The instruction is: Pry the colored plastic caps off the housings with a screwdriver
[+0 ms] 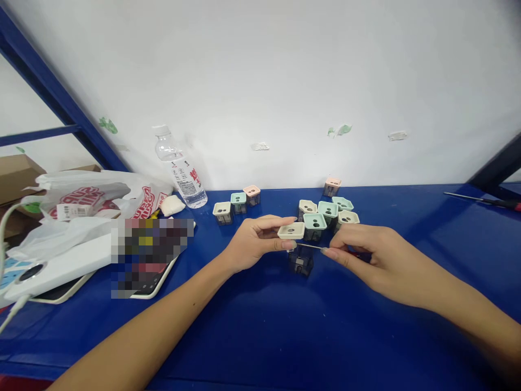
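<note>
Shaft (310,246) and cream lid (291,232) all but meet in the head view, the only one here. The right hand (372,258) pinches the thin metal shaft between thumb and forefinger; its long axis runs nearly level leftward, its tip beside the left thumb at the lid's near side. Whether tip and lid touch, I cannot tell. The left hand (254,244) has its grip closed on the lid, finger along the far edge, thumb along the near one, so the lid lies leftward of the right hand's grip. Beneath the shaft, on the tabletop (260,331), sits a dark see-through container (300,263). Just behind the lid, a mint-topped box (314,220) fronts a cluster of others, leaving little room on that far side; the near side looks freer. Three more boxes (238,201) stand behind the left hand, near a bottle (179,168). Well off right lies a screwdriver (464,196).
</note>
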A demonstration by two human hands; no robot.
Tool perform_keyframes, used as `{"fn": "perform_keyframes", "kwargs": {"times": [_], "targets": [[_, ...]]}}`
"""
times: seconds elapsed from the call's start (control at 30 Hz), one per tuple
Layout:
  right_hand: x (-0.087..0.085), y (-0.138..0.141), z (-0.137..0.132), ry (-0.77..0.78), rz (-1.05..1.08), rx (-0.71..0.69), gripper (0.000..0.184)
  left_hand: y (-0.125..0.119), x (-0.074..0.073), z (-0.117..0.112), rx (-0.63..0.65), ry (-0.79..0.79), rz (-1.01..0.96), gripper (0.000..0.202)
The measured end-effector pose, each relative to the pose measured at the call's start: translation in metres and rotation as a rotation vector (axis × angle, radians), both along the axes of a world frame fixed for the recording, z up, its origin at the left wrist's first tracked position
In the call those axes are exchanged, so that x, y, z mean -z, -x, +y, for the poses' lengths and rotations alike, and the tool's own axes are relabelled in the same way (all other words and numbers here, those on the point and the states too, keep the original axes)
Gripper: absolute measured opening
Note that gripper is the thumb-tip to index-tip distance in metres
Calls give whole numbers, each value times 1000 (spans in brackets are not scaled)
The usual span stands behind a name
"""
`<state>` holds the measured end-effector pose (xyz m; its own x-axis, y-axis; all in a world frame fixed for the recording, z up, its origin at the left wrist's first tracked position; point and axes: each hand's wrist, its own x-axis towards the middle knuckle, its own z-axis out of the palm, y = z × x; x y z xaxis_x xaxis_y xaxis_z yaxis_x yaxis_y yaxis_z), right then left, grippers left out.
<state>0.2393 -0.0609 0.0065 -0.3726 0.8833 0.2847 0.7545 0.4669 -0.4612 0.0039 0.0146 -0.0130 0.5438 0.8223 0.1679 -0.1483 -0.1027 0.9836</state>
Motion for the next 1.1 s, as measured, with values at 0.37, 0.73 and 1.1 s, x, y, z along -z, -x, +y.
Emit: {"fn": "perform_keyframes", "kwargs": {"times": [0.37, 0.73, 1.1], "targets": [[-3, -1, 0, 47, -50, 59, 35, -1, -1, -1, -18, -1, 15, 42], [-11, -7, -3, -19, 123, 55, 35, 4, -6, -3, -7, -71, -4, 59], [-4, 1, -6, -45, 168, -42, 24, 3, -17, -23, -64, -633, 335, 44]]}}
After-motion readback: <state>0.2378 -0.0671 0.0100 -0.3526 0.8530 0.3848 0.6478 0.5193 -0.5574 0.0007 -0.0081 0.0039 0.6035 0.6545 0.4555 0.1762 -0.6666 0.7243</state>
